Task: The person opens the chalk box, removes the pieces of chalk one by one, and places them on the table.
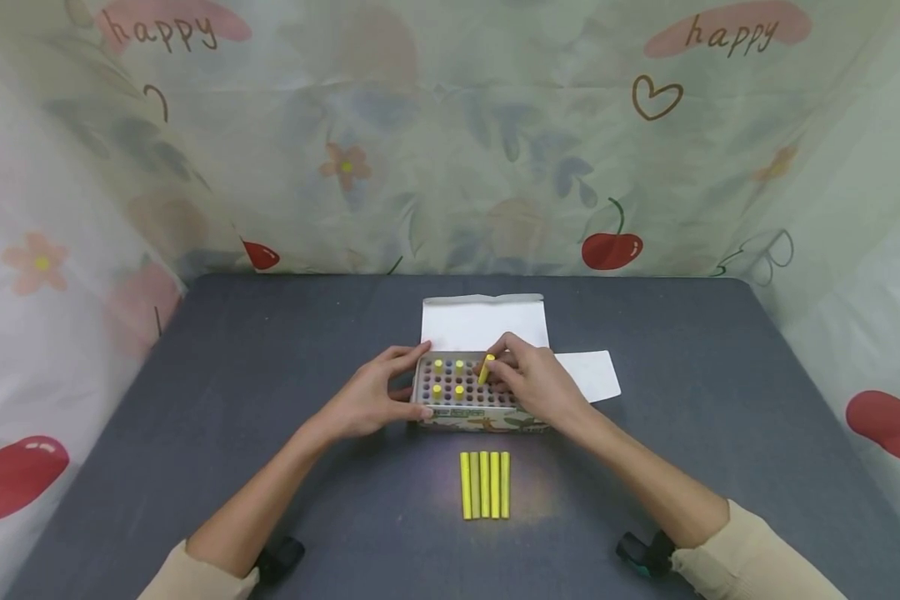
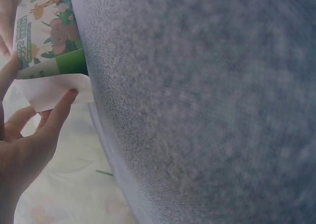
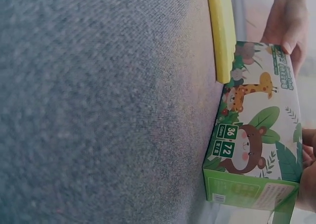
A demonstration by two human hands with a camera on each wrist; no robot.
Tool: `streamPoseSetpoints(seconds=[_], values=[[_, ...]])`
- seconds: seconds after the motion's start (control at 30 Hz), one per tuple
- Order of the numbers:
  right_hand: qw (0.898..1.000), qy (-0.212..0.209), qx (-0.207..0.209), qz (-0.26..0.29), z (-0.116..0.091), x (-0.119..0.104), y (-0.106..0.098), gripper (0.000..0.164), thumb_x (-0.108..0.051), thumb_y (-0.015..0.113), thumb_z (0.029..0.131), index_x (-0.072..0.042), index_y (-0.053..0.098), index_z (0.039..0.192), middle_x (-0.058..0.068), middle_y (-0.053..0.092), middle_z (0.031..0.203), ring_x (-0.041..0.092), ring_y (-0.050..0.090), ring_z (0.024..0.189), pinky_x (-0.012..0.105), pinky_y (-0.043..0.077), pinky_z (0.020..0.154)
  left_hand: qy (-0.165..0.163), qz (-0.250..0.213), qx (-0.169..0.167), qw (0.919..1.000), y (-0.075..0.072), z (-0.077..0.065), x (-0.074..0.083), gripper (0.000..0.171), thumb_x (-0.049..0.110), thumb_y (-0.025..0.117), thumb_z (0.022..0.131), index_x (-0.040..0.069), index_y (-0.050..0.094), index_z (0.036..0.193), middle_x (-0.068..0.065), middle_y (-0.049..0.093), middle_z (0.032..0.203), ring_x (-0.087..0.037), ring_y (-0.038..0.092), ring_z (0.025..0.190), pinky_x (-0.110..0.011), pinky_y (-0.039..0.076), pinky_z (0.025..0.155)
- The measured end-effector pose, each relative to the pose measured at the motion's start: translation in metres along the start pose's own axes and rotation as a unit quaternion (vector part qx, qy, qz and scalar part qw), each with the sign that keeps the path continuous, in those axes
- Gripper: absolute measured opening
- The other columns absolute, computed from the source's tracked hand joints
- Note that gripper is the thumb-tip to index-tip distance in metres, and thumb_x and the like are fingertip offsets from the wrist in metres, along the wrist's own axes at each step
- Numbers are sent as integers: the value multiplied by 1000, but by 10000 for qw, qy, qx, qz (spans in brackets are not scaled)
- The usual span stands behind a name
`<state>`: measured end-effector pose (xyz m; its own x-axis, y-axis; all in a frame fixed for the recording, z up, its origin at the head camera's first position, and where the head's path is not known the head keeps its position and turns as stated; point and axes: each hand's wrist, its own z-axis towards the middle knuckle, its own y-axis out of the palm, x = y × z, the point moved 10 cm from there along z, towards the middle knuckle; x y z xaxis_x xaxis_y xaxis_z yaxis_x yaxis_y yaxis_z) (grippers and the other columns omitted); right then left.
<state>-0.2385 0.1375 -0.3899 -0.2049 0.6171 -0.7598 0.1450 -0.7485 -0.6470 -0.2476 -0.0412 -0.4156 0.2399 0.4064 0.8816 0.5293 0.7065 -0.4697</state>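
Observation:
A printed cardboard box (image 1: 487, 419) stands open on the table, its top a grid of round holes. Several yellow sticks (image 1: 459, 367) stand upright in holes at the left part of the grid. My left hand (image 1: 371, 398) holds the box's left end, thumb at the front edge and fingers towards the back corner. Over the grid, my right hand (image 1: 540, 385) pinches a tilted yellow stick (image 1: 487, 369); whether its lower tip is inside a hole I cannot tell. The right wrist view shows the box front (image 3: 261, 115) with animal drawings; the pinched stick is hidden there.
In front of the box lies a row of several yellow sticks (image 1: 484, 485), side by side on the dark grey table (image 1: 330, 533). The white lid (image 1: 483, 325) is folded back behind, and a white side flap (image 1: 591, 375) sticks out right. A patterned curtain (image 1: 450, 167) surrounds the table.

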Motion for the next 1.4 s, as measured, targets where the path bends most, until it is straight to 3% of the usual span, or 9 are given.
streamPoseSetpoints(seconds=[0.3,0.5,0.8,1.07,1.4], values=[[9973,-189,459,535,-6,-4,-12,12,-19,58,103,-10,60,111,7,75,96,17,74,77,29,62,67,28,-10,-29,10000,1,0,2,93,10,83,82,19,30,158,-17,36,146,-36,51,129,-37,54,98],[9866,-353,731,1418,-8,-7,-25,13,-16,61,101,-5,61,108,15,74,100,28,74,78,33,64,66,50,-36,-23,10000,2,0,1,93,10,83,81,18,30,158,-17,37,146,-36,50,129,-38,54,98],[9753,371,560,2105,-21,3,-34,25,-20,66,98,0,64,113,17,73,96,37,72,80,42,63,61,29,24,-28,10000,1,0,1,94,10,83,82,20,29,158,-16,37,146,-36,49,130,-38,54,98],[9764,844,383,1953,-38,17,-34,27,-21,71,94,-1,67,112,15,72,96,32,72,76,42,63,60,-20,58,-32,10000,0,-1,0,94,11,83,82,21,29,158,-15,35,147,-34,49,131,-35,55,97],[9714,1195,74,2051,-59,25,-30,32,-19,72,93,1,69,118,16,72,103,36,71,79,46,63,63,23,31,-8,10000,0,0,1,94,9,83,81,20,29,158,-15,37,146,-34,50,130,-36,54,98]])
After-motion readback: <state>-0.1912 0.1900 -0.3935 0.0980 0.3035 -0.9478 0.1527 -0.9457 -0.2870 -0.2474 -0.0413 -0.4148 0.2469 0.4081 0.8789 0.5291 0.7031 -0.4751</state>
